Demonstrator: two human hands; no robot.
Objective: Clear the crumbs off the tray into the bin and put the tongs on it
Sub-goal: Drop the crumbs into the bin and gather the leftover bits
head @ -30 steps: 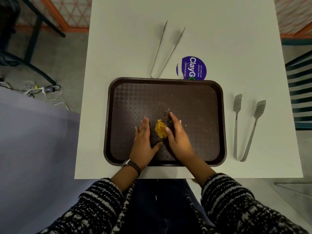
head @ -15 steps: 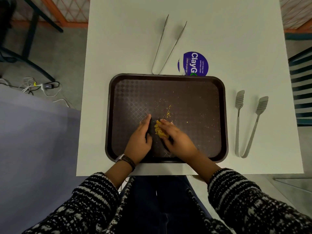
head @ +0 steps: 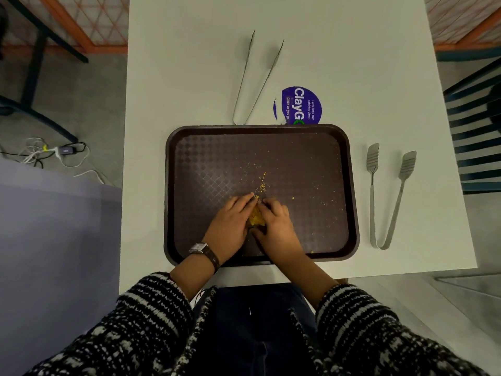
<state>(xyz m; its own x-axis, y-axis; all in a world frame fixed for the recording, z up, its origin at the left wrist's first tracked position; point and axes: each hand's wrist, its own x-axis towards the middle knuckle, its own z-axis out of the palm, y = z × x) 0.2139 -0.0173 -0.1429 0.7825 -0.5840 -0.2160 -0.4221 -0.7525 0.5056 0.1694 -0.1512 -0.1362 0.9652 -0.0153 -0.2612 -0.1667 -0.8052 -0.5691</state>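
Note:
A dark brown tray (head: 311,158) lies on the white table in front of me. A heap of yellow crumbs (head: 256,219) sits on its near middle, squeezed between my two hands. My left hand (head: 230,225) presses its fairly straight fingers against the heap's left side. My right hand (head: 278,226) curls its fingers over the heap from the right. Loose crumbs (head: 263,183) are scattered just beyond the hands. Slim metal tongs (head: 256,80) lie beyond the tray's far edge. Slotted-end tongs (head: 386,196) lie to its right. No bin is in view.
A round purple sticker (head: 302,105) is on the table, partly under the tray's far rim. Cables (head: 54,153) and a table base sit on the floor at the left. A dark slatted chair (head: 477,131) stands at the right.
Both hands have closed in on the crumb heap from either side and now touch over it. The right hand's fingers went from straight to curled. The tongs have not moved.

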